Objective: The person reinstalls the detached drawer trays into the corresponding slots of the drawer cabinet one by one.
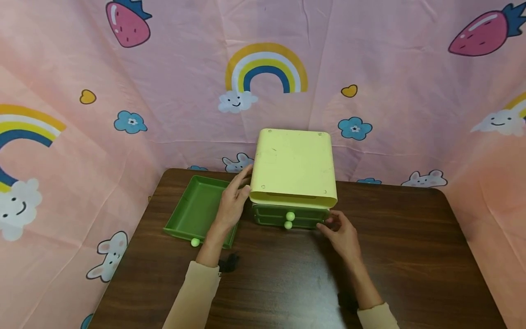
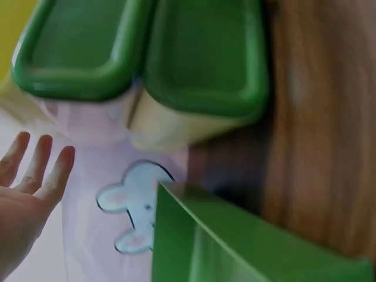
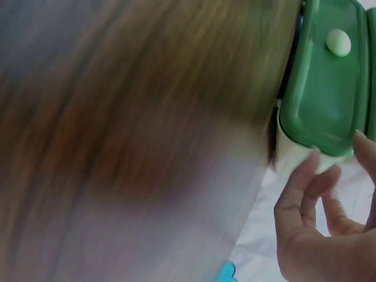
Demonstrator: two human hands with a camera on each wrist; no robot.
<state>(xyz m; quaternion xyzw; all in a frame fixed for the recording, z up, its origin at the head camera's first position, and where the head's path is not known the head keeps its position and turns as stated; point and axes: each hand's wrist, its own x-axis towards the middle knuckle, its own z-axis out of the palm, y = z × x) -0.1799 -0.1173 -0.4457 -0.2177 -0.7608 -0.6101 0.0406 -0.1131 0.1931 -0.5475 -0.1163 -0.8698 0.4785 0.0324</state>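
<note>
Yellow drawer cabinet (image 1: 293, 167) sits upright near the back of the dark wood-grain table (image 1: 390, 256), two green drawer fronts (image 1: 269, 212) stacked beneath its top opening, each with a pale ball knob (image 1: 290, 216). A separate green drawer (image 1: 197, 201) lies tray-side up to the left, the left forearm crossing in front of its right side.

The left hand (image 1: 231, 205) is at the cabinet's left wall, fingers extended and gripping nothing; the left wrist view shows the fingertips spread. The right hand (image 1: 342, 233) bends its fingers about the lower right front corner, tips at the end of the lower drawer front — whether they grip or merely rest there, I cannot tell.

The likeliest trouble is uneven force: a push from the right alone, without the left palm bracing, could swivel the cabinet on the table. Tipping it forward might let the drawers slide out, since no catch is visible. A careless sweep of the left forearm could knock the loose drawer, and fingertips on that right edge could get nipped — if the lower drawer jams or slips inward
</note>
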